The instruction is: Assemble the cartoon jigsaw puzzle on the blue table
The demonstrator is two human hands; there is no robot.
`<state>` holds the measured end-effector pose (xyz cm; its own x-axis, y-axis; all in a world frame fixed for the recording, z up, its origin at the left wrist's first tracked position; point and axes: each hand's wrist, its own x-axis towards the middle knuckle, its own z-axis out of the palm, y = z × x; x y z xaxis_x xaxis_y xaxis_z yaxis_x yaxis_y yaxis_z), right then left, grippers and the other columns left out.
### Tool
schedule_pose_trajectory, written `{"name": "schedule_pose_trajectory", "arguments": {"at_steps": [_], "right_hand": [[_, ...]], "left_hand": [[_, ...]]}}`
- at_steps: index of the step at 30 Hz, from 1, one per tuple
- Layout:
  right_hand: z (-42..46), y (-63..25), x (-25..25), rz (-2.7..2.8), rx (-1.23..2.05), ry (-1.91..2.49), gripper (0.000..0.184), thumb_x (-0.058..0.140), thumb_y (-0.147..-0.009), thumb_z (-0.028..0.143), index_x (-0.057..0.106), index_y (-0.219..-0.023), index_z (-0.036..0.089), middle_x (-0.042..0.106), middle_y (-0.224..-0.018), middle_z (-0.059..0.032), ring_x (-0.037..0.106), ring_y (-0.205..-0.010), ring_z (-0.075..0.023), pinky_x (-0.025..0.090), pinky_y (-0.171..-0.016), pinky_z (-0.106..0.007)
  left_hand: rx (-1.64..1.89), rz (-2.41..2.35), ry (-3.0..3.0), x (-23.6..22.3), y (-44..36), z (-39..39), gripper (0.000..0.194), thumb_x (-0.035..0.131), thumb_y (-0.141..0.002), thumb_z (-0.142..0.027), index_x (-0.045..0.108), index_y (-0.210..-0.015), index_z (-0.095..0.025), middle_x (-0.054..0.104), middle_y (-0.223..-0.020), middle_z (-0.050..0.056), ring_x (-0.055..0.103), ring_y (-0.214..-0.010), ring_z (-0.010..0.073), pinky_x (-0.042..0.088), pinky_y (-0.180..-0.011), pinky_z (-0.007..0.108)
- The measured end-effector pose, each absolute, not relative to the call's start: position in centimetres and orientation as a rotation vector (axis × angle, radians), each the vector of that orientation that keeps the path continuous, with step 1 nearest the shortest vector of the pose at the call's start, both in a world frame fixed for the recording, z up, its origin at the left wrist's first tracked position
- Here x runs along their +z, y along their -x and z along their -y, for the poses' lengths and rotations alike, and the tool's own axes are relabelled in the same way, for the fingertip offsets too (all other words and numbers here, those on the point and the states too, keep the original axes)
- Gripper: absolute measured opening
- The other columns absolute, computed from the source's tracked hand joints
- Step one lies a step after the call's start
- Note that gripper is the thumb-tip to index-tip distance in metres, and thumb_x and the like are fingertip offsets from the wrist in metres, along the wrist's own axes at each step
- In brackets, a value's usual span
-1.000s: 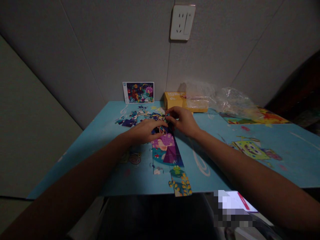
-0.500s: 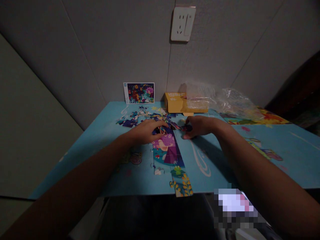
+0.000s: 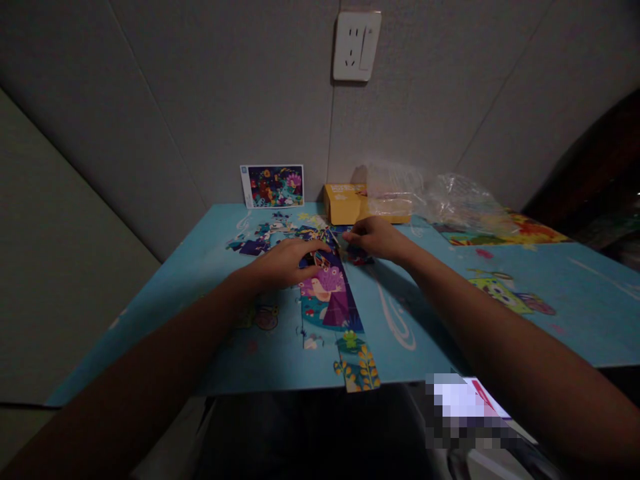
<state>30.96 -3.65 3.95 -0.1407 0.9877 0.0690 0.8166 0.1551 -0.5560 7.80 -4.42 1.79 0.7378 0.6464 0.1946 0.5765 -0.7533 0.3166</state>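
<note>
A partly joined jigsaw puzzle [image 3: 325, 300] lies on the blue table, with a purple bird, a pale bird and a green frog on it. My left hand [image 3: 287, 262] rests at its upper left edge, thumb and forefinger apart, holding nothing that I can see. Just beyond the puzzle's far right corner, my right hand [image 3: 376, 238] pinches a puzzle piece, mostly hidden by the fingers. Dark pieces [image 3: 359, 255] lie beneath that hand. Loose puzzle pieces [image 3: 253, 247] are heaped behind and to the left of my left hand.
A picture card [image 3: 275, 187] leans on the wall beside a yellow box [image 3: 345, 203]. Clear plastic wrapping [image 3: 450, 200] lies on and right of the box. A colourful flat picture [image 3: 530, 230] is at the far right. The table's front edge [image 3: 280, 390] is near me.
My right hand has moved left and away from me, from beside the puzzle to the pieces at its far end. My left hand stays in about the same place on the puzzle.
</note>
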Motion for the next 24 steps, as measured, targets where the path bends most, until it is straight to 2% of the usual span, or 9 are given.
{"name": "schedule_pose_trajectory", "arguments": {"at_steps": [4, 10, 12, 15, 19, 24], "right_hand": [[3.5, -30.7, 4.0, 1.706, 0.725, 1.464, 0.036, 0.063, -0.082, 0.045, 0.056, -0.061, 0.016, 0.047, -0.050, 0.0030, 0.038, -0.046, -0.0082, 0.028, -0.046, -0.025], [3.8, -29.0, 3.0, 1.544, 0.927, 1.210, 0.034, 0.070, -0.073, 0.048, 0.061, -0.085, 0.017, 0.058, -0.067, 0.0015, 0.044, -0.048, -0.0084, 0.034, -0.045, -0.022], [3.9, -28.5, 2.5, 1.576, 0.853, 1.203, 0.034, 0.068, -0.075, 0.049, 0.062, -0.087, 0.017, 0.059, -0.066, 0.0010, 0.045, -0.049, -0.0096, 0.035, -0.046, -0.023], [4.1, -28.1, 1.9, 1.683, 0.603, 1.197, 0.034, 0.064, -0.080, 0.051, 0.066, -0.086, 0.017, 0.062, -0.070, -0.0011, 0.051, -0.060, -0.0124, 0.039, -0.055, -0.025], [4.3, -28.1, 1.8, 1.854, 0.323, 1.282, 0.035, 0.059, -0.086, 0.050, 0.069, -0.081, 0.017, 0.062, -0.077, -0.0048, 0.054, -0.073, -0.0170, 0.040, -0.066, -0.029], [4.5, -28.2, 2.2, 1.916, 0.228, 1.338, 0.034, 0.058, -0.090, 0.046, 0.065, -0.072, 0.018, 0.060, -0.076, -0.0069, 0.055, -0.075, -0.0190, 0.040, -0.069, -0.032]], "left_hand": [[0.458, -0.966, -2.721, 1.6, -7.7, 4.4, 0.042, 0.055, -0.090, -0.037, 0.056, -0.130, -0.022, 0.066, -0.123, 0.010, 0.061, -0.112, 0.0247, 0.045, -0.097, 0.040], [0.666, -0.930, -2.720, 2.0, -7.9, 4.4, 0.033, 0.056, -0.090, -0.031, 0.062, -0.121, -0.020, 0.068, -0.119, 0.008, 0.062, -0.109, 0.0221, 0.046, -0.098, 0.038], [0.782, -0.876, -2.709, 2.1, -8.0, 4.5, 0.029, 0.056, -0.090, -0.030, 0.063, -0.117, -0.021, 0.069, -0.118, 0.006, 0.062, -0.109, 0.0205, 0.045, -0.099, 0.037], [0.886, -0.769, -2.657, 2.1, -8.1, 4.7, 0.026, 0.058, -0.090, -0.031, 0.065, -0.113, -0.021, 0.070, -0.114, 0.004, 0.063, -0.108, 0.0184, 0.046, -0.099, 0.034], [0.895, -0.726, -2.579, 1.9, -8.3, 4.8, 0.024, 0.057, -0.091, -0.030, 0.066, -0.111, -0.020, 0.071, -0.108, 0.004, 0.065, -0.099, 0.0162, 0.050, -0.091, 0.030], [0.870, -0.807, -2.562, 1.6, -8.4, 4.7, 0.026, 0.053, -0.092, -0.030, 0.066, -0.113, -0.020, 0.070, -0.107, 0.005, 0.064, -0.098, 0.0169, 0.050, -0.089, 0.031]]}}
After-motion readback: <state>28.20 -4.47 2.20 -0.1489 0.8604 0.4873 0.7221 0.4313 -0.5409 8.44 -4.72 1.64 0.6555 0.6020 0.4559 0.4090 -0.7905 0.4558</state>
